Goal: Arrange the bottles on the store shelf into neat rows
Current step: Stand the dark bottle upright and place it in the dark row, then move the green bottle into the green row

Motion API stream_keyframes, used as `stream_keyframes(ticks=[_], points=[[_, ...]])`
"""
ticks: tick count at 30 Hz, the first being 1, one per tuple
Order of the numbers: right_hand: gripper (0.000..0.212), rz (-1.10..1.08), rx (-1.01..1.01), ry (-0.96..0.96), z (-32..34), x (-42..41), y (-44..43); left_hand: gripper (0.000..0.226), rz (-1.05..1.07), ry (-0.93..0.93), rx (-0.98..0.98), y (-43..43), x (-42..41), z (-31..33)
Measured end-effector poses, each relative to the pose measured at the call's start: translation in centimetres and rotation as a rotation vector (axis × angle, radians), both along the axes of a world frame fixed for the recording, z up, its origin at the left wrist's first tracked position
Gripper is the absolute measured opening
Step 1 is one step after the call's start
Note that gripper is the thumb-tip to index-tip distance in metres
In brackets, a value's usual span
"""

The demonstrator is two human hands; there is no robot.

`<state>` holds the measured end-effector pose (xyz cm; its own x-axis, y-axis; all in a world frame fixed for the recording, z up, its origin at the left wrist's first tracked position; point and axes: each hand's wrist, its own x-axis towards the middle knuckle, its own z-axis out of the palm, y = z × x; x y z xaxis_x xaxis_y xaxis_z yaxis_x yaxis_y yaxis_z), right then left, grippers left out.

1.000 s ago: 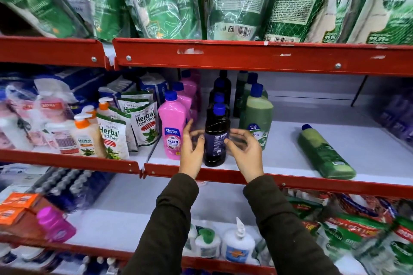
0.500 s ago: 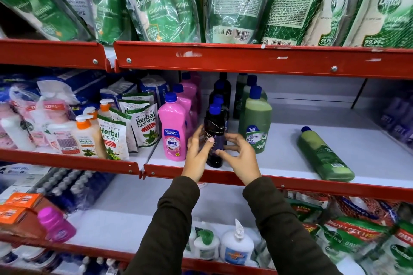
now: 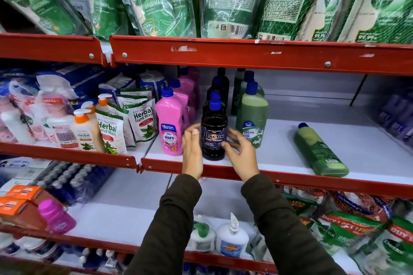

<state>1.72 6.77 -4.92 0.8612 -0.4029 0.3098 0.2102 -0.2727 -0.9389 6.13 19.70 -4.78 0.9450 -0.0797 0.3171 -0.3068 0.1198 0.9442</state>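
A black Bactin floor-cleaner bottle [image 3: 214,131] with a blue cap stands upright at the front of the middle shelf [image 3: 297,179], label facing me. My left hand [image 3: 192,154] cups its left side and my right hand [image 3: 242,156] holds its right side, thumb on the label. More black bottles [image 3: 220,82] line up behind it. A row of pink Shakti bottles [image 3: 169,125] stands to its left, a row of green bottles [image 3: 252,116] to its right. One green bottle [image 3: 319,152] lies on its side further right.
Herbal hand-wash pouches [image 3: 111,131] and pump bottles [image 3: 83,131] fill the shelf section to the left. Green refill pouches [image 3: 161,0] hang over the red shelf lip above. White pump bottles [image 3: 232,239] and packets sit on the shelf below.
The black bottle has been turned between my hands so its label faces front, and it stands a little nearer the shelf edge. Both hands stayed around it.
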Motion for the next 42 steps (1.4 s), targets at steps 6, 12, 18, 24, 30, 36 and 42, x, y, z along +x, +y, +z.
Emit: stream_keyframes(ticks=[6,12,18,24,30,36,42], points=[[0.038,-0.165,0.004,-0.098,-0.1,-2.5,-3.2,0.021,0.346,-0.24,-0.011,-2.4,-1.9,-0.9],[0.036,-0.421,-0.135,-0.139,1.7,-6.1,-10.3,0.02,0.149,-0.416,0.157,-9.3,-4.1,-0.7],[0.049,-0.669,-0.36,0.327,2.1,-8.7,-19.6,0.032,-0.279,-0.246,0.316,-18.7,-5.9,-1.1],[0.039,-0.52,-0.32,0.641,0.9,-8.6,-24.9,0.043,-0.276,0.058,0.884,-25.5,-5.5,0.2],[0.048,-0.45,-0.033,0.261,-0.4,-9.0,-25.3,0.027,-0.363,0.547,0.33,-26.9,-5.9,0.7],[0.057,-0.33,0.086,-0.017,0.9,-9.7,-22.3,0.041,-0.31,0.323,0.032,-23.2,-6.2,2.1],[0.058,-0.199,0.062,-0.139,1.6,-8.7,-16.6,0.05,-0.213,0.119,0.039,-16.6,-6.0,1.9]])
